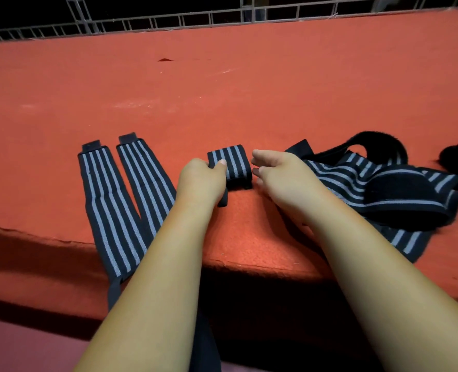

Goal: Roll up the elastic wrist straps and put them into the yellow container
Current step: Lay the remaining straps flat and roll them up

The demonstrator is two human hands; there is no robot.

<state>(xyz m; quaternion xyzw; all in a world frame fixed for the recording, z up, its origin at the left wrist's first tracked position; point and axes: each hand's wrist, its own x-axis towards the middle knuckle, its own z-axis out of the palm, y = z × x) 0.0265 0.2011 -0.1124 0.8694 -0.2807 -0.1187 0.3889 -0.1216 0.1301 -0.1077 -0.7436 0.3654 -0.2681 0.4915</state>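
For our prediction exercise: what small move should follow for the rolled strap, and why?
Probably bring the right hand onto the rolled strap to fasten its loose black end: the left hand grips only one side.

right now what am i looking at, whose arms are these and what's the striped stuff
It is one picture, from a camera worn on a person's head, looking down at their own bare arms. No machine here. On the red surface lie black straps with grey stripes. The left hand grips a rolled strap, thumb on top. The right hand is close beside the roll with loose fingers, holding nothing. To the left a flat strap and a second flat strap hang over the front edge. To the right is a tangled heap of straps.
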